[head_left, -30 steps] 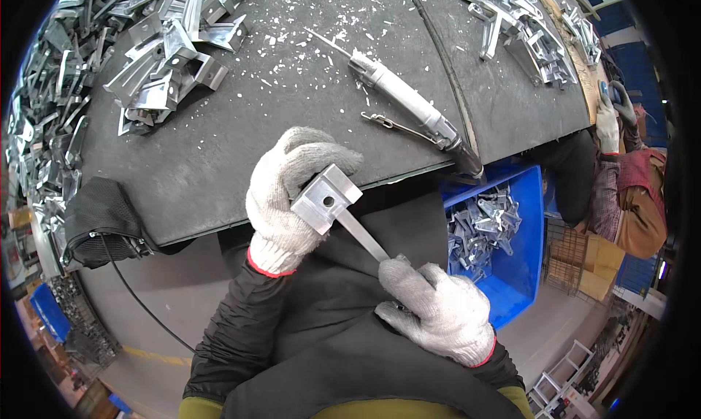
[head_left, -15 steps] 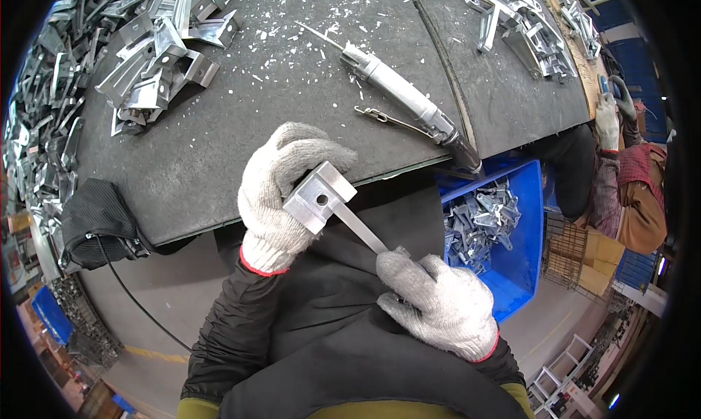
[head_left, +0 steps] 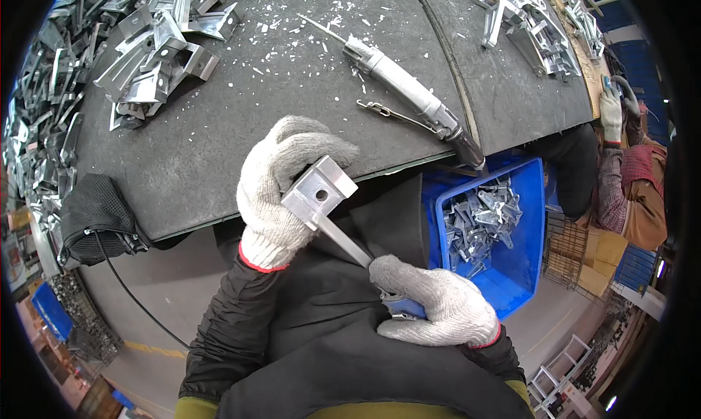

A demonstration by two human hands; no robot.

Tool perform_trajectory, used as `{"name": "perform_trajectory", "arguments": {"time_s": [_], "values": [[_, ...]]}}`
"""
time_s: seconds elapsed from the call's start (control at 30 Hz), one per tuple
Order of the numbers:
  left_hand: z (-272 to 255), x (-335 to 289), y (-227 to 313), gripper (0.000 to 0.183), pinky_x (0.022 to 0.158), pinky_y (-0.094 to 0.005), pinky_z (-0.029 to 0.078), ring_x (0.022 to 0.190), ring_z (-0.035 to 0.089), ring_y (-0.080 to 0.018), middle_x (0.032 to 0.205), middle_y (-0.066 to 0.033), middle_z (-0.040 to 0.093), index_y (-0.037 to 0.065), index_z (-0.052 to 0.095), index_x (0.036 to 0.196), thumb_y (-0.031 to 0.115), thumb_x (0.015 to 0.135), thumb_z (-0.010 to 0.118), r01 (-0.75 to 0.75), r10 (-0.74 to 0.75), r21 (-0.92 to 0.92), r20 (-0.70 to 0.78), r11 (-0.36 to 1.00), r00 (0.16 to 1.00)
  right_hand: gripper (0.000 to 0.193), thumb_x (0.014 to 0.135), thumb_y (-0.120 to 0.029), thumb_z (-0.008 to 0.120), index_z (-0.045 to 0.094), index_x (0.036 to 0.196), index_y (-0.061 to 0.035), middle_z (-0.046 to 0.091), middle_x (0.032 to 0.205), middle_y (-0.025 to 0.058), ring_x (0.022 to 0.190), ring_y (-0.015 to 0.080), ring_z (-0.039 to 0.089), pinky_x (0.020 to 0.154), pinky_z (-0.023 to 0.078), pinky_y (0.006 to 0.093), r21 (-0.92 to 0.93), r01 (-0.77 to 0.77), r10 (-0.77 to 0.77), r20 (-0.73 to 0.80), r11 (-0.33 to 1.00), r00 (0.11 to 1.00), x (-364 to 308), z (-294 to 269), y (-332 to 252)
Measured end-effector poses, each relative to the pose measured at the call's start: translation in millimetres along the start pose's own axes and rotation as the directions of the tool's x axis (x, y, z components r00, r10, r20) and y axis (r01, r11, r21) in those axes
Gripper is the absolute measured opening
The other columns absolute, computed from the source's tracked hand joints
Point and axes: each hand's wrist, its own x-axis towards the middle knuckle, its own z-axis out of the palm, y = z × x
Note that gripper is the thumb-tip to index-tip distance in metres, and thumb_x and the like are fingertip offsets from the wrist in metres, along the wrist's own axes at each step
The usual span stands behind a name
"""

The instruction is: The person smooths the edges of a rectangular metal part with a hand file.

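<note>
1. Here's the metal block (head_left: 303,200), hole facing up, above the lap, just off the bench (head_left: 212,171) edge; the left hand (head_left: 277,182) pinches it, fingers curled round.
2. A metal strip (head_left: 343,242) runs from it to the right hand (head_left: 453,306); part of the block or separate, I can't tell.
3. And there's the change! The right hand has rolled, baring a blue-and-silver piece (head_left: 407,306) clasped within; both hands look committed to this one part.
4. That glove hides the strip's far end; little else blocks the work.
5. Beyond: a silver air tool (head_left: 401,87), a blue bin (head_left: 522,277) of small brackets (head_left: 478,225), a bracket pile (head_left: 157,50) left.
</note>
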Motion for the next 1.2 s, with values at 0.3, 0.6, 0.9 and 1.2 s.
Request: {"name": "perform_trajectory", "arguments": {"time_s": [0.3, 0.6, 0.9, 1.2], "values": [[0.0, 6.6, 2.4, 0.043, 0.079, -0.0326, 0.056, 0.096, 0.066, -0.0247, 0.106, -0.0149, 0.068, -0.006, 0.075, 0.098, 0.034, 0.079, 0.072, -0.078, 0.077, 0.086, 0.024, 0.993, 0.997, 0.059, 0.076, -0.026, 0.088, 0.065, 0.125, -0.0038, 0.07, 0.093, 0.0123, 0.078, 0.0312, 0.071, 0.067, 0.056, 0.0394, -0.368, -0.021, -0.086, -0.27, 0.93, 0.959, -5.4, 11.2, -6.9], [16.6, 10.3, 6.7, 0.032, 0.085, -0.0353, 0.059, 0.096, 0.07, -0.0259, 0.105, -0.0157, 0.065, -0.012, 0.067, 0.11, 0.011, 0.088, 0.069, 0.093, -0.106, -0.169, -0.067, 0.981, 0.992, 0.049, 0.076, -0.025, 0.086, 0.075, 0.123, -0.0287, 0.069, 0.089, 0.0074, 0.064, 0.0261, 0.068, 0.055, 0.055, 0.0364, -0.755, -0.315, -0.278, -0.543, 0.575, 0.792, 5.2, 29.5, -1.7], [17.8, 12.8, 8.9, 0.026, 0.084, -0.0328, 0.058, 0.096, 0.07, -0.0238, 0.104, -0.0149, 0.065, -0.011, 0.066, 0.109, -0.001, 0.085, 0.066, 0.156, -0.156, 0.01, -0.025, 0.988, 0.988, 0.046, 0.078, -0.022, 0.085, 0.075, 0.123, -0.0318, 0.068, 0.088, 0.0074, 0.063, 0.0245, 0.067, 0.054, 0.055, 0.035, -0.706, -0.376, -0.18, -0.578, 0.6, 0.796, 5.8, 28.8, -8.6], [13.7, 7.3, 0.7, 0.031, 0.086, -0.0334, 0.057, 0.098, 0.069, -0.0243, 0.108, -0.0149, 0.065, -0.01, 0.067, 0.112, 0.006, 0.086, 0.066, 0.088, -0.089, -0.026, -0.037, 0.996, 0.995, 0.055, 0.079, -0.025, 0.086, 0.069, 0.132, -0.0273, 0.069, 0.093, 0.0119, 0.068, 0.0301, 0.07, 0.059, 0.058, 0.0396, -0.584, -0.336, -0.071, -0.564, 0.739, 0.823, 5.8, 20.3, -21.3]]}}
